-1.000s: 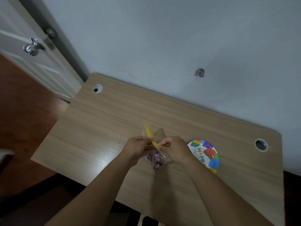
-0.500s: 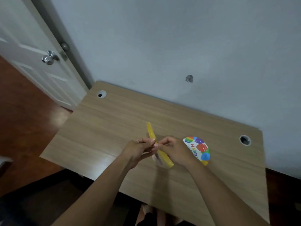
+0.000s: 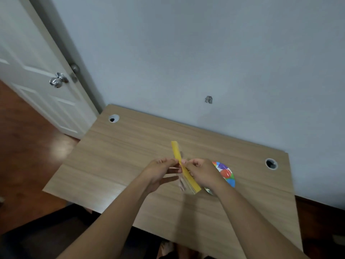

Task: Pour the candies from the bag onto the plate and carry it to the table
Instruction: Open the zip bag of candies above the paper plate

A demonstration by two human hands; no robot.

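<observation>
Yellow-topped candy bag (image 3: 183, 170), pinched by both hands (image 3: 162, 170) (image 3: 202, 173), is being opened; next, tip it over the plate (image 3: 226, 173).

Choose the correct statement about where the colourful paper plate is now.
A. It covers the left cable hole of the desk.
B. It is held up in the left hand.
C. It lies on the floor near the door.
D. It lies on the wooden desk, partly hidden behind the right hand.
D. The paper plate lies flat on the wooden desk, and the right hand, which pinches the yellow-topped bag, covers its near side.
</observation>
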